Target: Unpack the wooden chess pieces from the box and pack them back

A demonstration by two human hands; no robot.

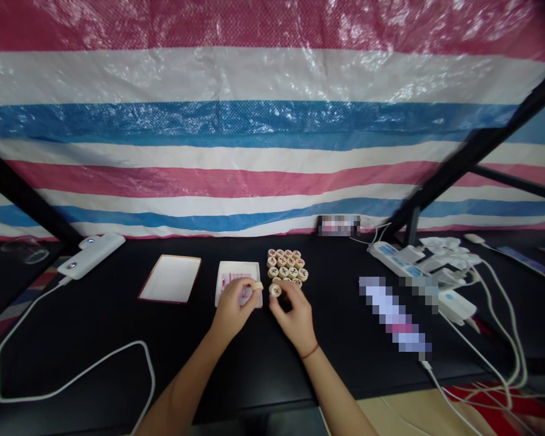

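Note:
Between the thumb and fingers of my left hand is a Chinese chess piece, seen edge-on above the right side of a white box. My right hand pinches another Chinese chess piece, its dark character facing up. Just beyond that hand, stacked Chinese chess pieces stand in close rows, red characters at the back and dark ones nearer. The fingers of my right hand hide part of the front row. Inside the white box lies a sheet with pink markings, partly covered by my left hand.
A box lid lies left of the white box. Further left are a white power device and its looping cable. On the right sit a power strip, tangled white cables and a blurred-out device. A striped tarp hangs behind the black table.

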